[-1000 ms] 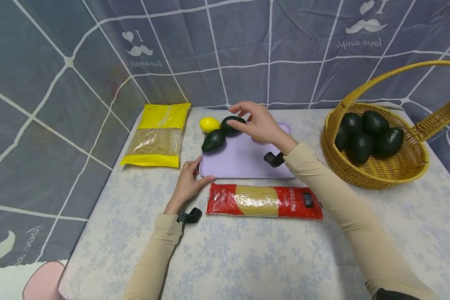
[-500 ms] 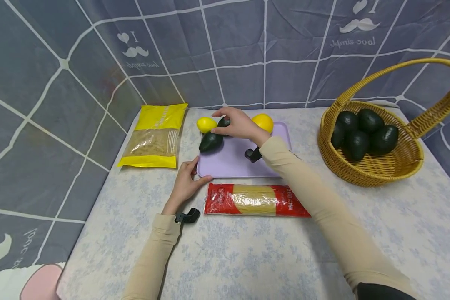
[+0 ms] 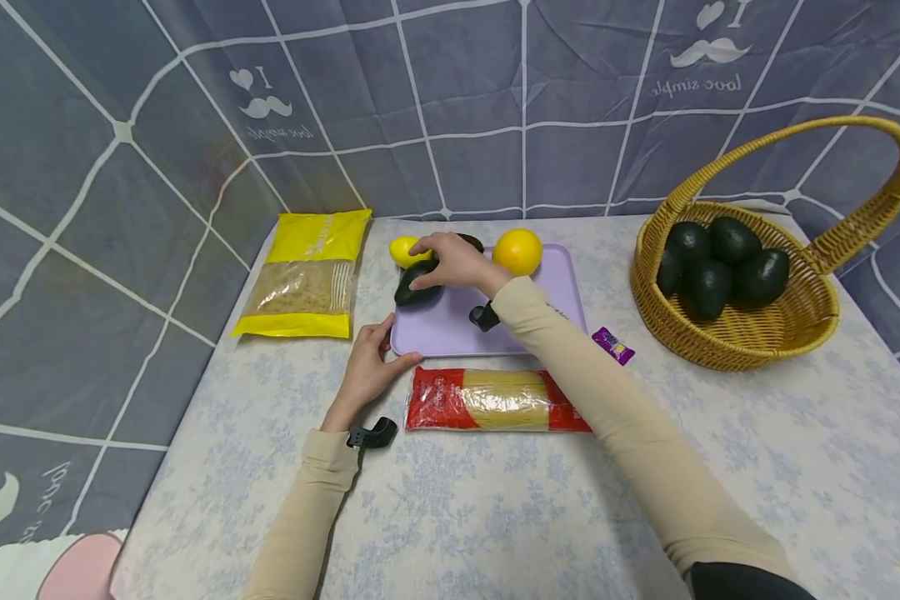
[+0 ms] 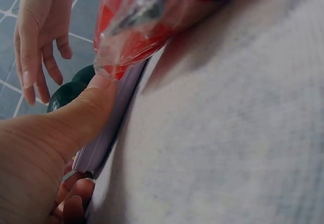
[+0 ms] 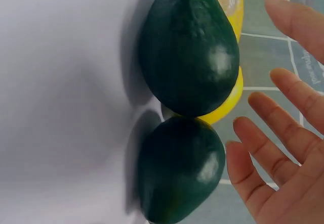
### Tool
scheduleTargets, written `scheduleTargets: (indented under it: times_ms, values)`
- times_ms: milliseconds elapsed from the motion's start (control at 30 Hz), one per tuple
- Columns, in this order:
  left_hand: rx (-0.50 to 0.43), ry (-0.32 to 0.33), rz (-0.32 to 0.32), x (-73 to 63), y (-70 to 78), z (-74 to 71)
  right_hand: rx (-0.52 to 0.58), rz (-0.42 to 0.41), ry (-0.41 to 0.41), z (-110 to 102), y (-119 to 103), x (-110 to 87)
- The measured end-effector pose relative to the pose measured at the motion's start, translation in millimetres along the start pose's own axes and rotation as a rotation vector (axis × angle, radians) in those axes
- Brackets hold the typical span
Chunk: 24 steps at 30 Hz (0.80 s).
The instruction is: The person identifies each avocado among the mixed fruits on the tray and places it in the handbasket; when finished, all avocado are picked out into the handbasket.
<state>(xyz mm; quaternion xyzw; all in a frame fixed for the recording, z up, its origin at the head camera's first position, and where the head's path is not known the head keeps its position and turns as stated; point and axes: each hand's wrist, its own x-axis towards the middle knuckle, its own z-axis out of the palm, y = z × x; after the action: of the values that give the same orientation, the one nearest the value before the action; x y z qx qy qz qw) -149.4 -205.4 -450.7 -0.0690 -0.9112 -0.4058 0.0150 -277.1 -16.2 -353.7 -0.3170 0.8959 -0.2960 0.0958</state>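
Note:
A lilac tray (image 3: 461, 333) lies on the table. My left hand (image 3: 367, 371) grips its near left corner, thumb (image 4: 83, 115) along the front edge and fingers at the side. Two dark green avocados sit at the tray's left end: the nearer avocado (image 3: 412, 290) and the farther avocado (image 3: 471, 242), which my hand partly covers. Over them hovers my right hand (image 3: 457, 260), fingers spread. In the right wrist view both avocados (image 5: 190, 47) stand apart from these fingers (image 5: 266, 153). A lemon (image 3: 402, 250) is behind them, and an orange (image 3: 517, 252) sits toward the right back.
A red pasta packet (image 3: 495, 400) lies before the tray, partly under my right forearm. A yellow bag (image 3: 303, 275) stands left. At right is a handled wicker basket (image 3: 757, 337) of several avocados. A small purple wrapped packet (image 3: 613, 345) lies between tray and basket.
My right hand has moved left and slightly nearer, from beside the orange to above the avocados. The orange and purple packet have come into view. The left hand stays at the tray corner.

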Motion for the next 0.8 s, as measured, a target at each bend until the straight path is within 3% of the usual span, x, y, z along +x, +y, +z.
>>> scheduleTargets:
  times_ms: [433, 800]
  values:
    - [0.003, 0.019, 0.019, -0.8, 0.0, 0.4, -0.045, 0.048, -0.012, 11, 3, 0.8]
    - [0.016, 0.025, 0.014, 0.0, -0.2, 0.6, -0.154, 0.072, -0.035, 14, 4, 2.5]
